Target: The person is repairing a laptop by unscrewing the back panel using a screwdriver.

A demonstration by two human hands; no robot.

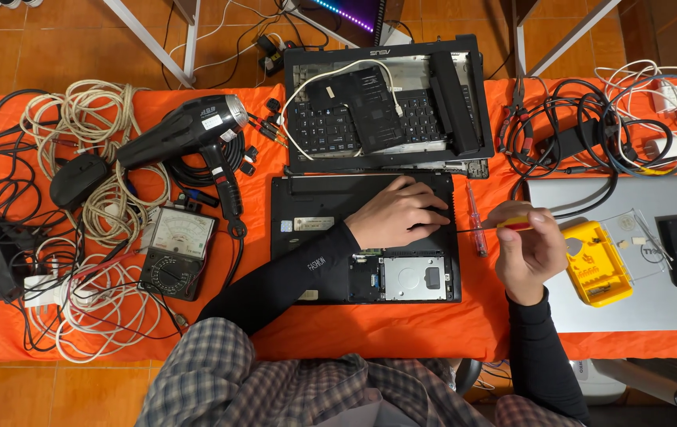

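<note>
Right hand: fingers of the right hand (530, 247) pinch a screwdriver (487, 228) by its red-yellow handle, right of centre.
Screwdriver: long axis level, tip pointing left at the laptop's right edge.
Left hand: left hand (396, 212) lies flat, fingers together, on the upturned black laptop (315, 237).
Room: yellow bit case (595, 265) sits just right.

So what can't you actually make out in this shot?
Head view only:
- Screwdriver tip: hidden under the left hand.
- What the left hand presses on the black laptop: covered by the hand.
- Meter reading: too small.
- Silver laptop: cut off by the right edge.
</note>
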